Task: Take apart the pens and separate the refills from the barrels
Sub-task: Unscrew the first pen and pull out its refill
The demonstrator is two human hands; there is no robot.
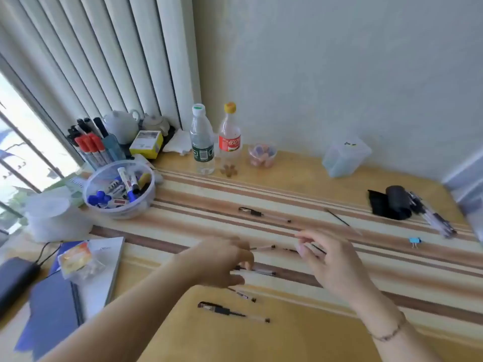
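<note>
My left hand (222, 259) is curled round a clear pen barrel (262, 247) whose end sticks out to the right. My right hand (329, 259) pinches a thin black refill (318, 249) just right of that barrel, a small gap between them. Both hands are blurred. Under my left fingers lies another clear barrel (261, 272). A capped pen (264, 215) lies further back, and a loose refill (337, 217) to its right. Near me lie a pen with a black grip (230, 310) and a short pen piece (243, 294).
At the right, a bundle of pens (433, 220) lies beside a black pouch (392, 202), with a blue binder clip (415, 241) nearby. A tub of markers (120, 189), two bottles (202, 142) and a clear box (345, 155) stand along the back. Notebooks (99, 273) lie at the left.
</note>
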